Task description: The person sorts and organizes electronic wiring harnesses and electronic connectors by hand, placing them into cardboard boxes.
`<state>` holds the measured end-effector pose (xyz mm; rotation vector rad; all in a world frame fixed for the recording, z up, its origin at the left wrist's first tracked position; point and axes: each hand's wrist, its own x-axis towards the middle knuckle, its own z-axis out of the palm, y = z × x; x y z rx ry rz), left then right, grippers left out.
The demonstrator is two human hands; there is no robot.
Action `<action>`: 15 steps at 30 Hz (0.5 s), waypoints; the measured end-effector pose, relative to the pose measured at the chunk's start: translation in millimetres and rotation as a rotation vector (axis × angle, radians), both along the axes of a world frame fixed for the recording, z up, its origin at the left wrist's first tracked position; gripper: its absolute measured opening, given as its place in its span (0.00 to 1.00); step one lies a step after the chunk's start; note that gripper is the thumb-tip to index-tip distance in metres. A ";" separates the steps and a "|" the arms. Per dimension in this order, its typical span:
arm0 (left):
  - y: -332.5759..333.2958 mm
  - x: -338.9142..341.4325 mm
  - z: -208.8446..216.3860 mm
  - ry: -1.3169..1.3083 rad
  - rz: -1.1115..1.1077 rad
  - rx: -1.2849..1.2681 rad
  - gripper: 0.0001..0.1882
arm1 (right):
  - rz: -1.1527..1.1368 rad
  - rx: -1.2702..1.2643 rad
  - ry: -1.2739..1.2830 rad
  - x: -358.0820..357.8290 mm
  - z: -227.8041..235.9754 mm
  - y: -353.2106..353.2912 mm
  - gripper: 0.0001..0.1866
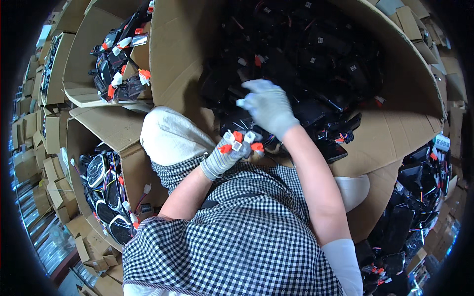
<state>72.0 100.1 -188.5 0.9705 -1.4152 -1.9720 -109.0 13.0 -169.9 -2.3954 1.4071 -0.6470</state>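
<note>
My left hand (pixel 220 162), in a pale striped work glove, is closed round a bunch of wire connectors (pixel 237 145) with white and orange-red plastic housings. It is above my lap, at the near edge of a large cardboard box (pixel 178 54). What hangs below the connectors is hidden. My right hand (pixel 270 107), gloved too, hovers over the box with its fingers stretched out and apart; nothing shows in them. Beneath it lie many black plastic parts (pixel 316 84) with wires, some carrying white labels. Dark shadow hides details deep in the box.
A carton (pixel 79 59) at upper left holds black parts with white and orange connectors. Below it, another carton (pixel 133 170) contains black oval parts (pixel 106 197) with pale rims. Wired black parts (pixel 412 192) are heaped at right. Stacked cartons (pixel 57 180) stand along the left.
</note>
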 end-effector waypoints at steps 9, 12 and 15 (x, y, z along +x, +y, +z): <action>22.1 13.2 -67.3 1.131 0.081 1.565 0.22 | 0.217 -0.021 0.643 -6.4 -20.7 17.2 0.10; 6.6 3.0 -23.9 1.912 0.054 2.561 0.28 | -0.232 -0.037 0.477 -52.4 8.5 42.6 0.05; 9.6 3.9 -48.3 1.579 -0.020 2.210 0.29 | -0.328 0.133 0.522 -121.2 -32.4 111.4 0.07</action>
